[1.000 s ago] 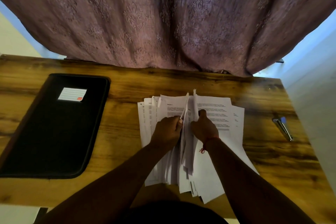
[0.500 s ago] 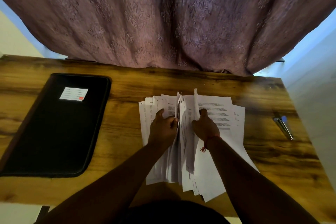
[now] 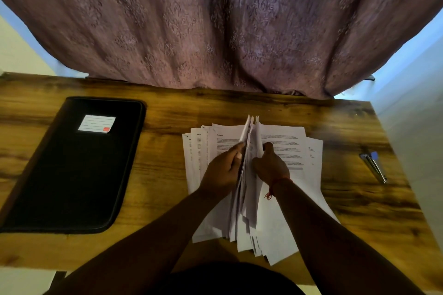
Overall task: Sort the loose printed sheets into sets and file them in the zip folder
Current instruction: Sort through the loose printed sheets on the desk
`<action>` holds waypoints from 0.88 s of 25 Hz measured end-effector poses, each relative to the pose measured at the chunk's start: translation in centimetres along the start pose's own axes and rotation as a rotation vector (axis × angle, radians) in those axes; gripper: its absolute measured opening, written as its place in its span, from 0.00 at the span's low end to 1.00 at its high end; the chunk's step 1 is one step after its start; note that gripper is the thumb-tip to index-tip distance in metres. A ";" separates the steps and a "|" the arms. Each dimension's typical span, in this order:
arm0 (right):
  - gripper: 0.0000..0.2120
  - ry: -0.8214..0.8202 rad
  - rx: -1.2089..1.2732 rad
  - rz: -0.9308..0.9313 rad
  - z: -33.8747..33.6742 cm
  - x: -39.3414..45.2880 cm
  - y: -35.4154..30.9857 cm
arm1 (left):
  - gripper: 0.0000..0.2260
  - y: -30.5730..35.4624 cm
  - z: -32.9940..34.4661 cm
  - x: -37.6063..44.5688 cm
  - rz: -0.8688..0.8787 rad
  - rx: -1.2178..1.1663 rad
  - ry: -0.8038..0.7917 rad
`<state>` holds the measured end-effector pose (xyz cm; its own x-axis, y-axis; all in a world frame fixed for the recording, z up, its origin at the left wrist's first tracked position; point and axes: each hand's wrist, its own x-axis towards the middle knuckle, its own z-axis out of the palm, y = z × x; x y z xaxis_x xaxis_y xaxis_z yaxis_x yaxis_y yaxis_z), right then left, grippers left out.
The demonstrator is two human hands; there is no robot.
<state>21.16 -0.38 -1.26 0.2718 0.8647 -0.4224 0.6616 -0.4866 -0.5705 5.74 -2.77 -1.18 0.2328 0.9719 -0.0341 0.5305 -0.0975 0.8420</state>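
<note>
Your left hand (image 3: 224,170) and right hand (image 3: 269,165) pinch upright printed sheets (image 3: 249,151) mid-desk (image 3: 167,175); zip folder (image 3: 72,170) lies closed near the left edge.

Sheets (image 3: 282,151): white printed pages, fanned on the wooden desk's middle, several lifted on edge at centre.
Zip folder (image 3: 72,175): black, closed, flat at desk's left, white label on top.

Both the left hand (image 3: 224,169) and right hand (image 3: 271,166) pinch upright sheets (image 3: 249,141) in a fanned paper stack on the wooden surface (image 3: 167,175); a black zip folder (image 3: 72,175) lies well apart
</note>
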 end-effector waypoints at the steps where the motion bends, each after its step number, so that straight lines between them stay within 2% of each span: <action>1: 0.19 -0.002 0.007 0.002 0.0 0.0 0.1 | 0.21 0.0 0.0 0.1 -0.004 -0.044 0.017; 4: 0.19 -0.010 0.025 0.001 0.0 0.0 0.0 | 0.23 -0.3 -0.4 0.5 -0.135 -0.196 0.067; 6: 0.19 0.006 0.024 -0.005 0.0 -0.2 -0.1 | 0.19 -0.5 -0.9 0.9 -0.249 -0.376 0.048; 7: 0.19 0.012 0.026 -0.010 0.0 -0.2 -0.1 | 0.17 -0.6 -1.0 1.1 -0.268 -0.363 0.028; 10: 0.19 0.005 0.034 -0.025 0.0 -0.3 -0.1 | 0.15 -2.0 -0.5 1.4 -0.169 0.144 0.104; 12: 0.19 0.011 0.034 -0.017 -0.1 -0.3 -0.1 | 0.20 -2.3 -0.2 1.6 -0.223 0.347 0.126; 14: 0.19 0.020 0.031 -0.010 -0.1 -0.2 -0.1 | 0.25 -2.0 0.1 1.7 -0.320 0.354 0.103; 22: 0.20 0.030 0.018 0.013 0.2 0.0 -0.1 | 0.36 -1.7 0.5 2.2 -0.364 0.426 0.110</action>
<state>20.99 -0.37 -1.34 0.3011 0.8614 -0.4091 0.6454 -0.4999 -0.5776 5.78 -0.56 -2.96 -0.1007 0.9734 -0.2059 0.8478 0.1923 0.4942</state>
